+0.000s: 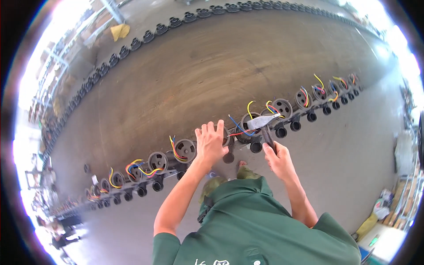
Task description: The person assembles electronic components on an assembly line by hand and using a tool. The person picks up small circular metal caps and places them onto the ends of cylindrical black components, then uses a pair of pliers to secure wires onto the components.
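Clearly, crowding is the main risk along this near row. On its left stretch, round casings stand close together on the table [185,75], with coloured wires [145,170] looping over their rims; a sleeve brushing past could snag one and pull it loose.

Next along, a bare casing [185,150] sits just left of the left hand [209,143]. That hand lies palm down with its fingers loosely spread over another casing [227,138]; its own fingers cover much of it, so I cannot tell whether it grips the rim or only steadies it. If the pressure is light, a knock could rock that casing or nudge its neighbours.

Right of it, the hammer [265,121] hangs head-first over the next casing [244,121], where red and blue wires [240,129] stick out toward the left hand. A glancing hit there could nick the insulation, chip the rim, or catch the fingers, since they are near.

The right hand [279,161] is closed round the hammer's dark handle, on the near side of the row. A slack grip could let the head twist, and a wide swing could strike the casing [282,108] farther right.
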`<state>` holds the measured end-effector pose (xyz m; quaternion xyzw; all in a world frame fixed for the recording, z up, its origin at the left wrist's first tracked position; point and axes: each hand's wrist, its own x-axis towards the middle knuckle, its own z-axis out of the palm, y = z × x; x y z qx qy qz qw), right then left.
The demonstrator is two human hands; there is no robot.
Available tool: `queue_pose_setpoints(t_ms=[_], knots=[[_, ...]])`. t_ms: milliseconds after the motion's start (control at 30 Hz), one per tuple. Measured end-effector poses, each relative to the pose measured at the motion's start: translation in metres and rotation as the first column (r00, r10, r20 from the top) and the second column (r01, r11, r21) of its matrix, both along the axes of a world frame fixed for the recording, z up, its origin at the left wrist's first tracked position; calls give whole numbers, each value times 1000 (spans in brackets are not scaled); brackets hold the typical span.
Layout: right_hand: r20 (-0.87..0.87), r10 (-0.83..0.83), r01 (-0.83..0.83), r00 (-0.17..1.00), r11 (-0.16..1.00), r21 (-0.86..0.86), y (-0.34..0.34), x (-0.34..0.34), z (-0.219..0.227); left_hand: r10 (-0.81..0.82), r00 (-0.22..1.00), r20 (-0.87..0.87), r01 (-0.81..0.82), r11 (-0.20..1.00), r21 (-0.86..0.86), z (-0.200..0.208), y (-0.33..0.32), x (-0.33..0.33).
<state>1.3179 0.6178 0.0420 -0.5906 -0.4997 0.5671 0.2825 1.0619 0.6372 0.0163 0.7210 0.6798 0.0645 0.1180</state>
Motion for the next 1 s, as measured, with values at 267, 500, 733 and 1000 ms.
queue_pose_setpoints(t_ms=[267,500,733,1000], knots=[[-41,-189,185,981,980,-75,-22,37,11,-37,985,167,30,999,45,54,19,-26],[21,-144,145,989,989,-19,-31,49,-7,419,115,901,97,898,-430,40,41,-133],[36,-119,121,992,992,-37,-32,56,6,444,-223,868,213,891,-401,47,65,-144],[132,-83,78,988,996,43,-33,64,4,126,847,517,-274,936,221,14,59,-67]])
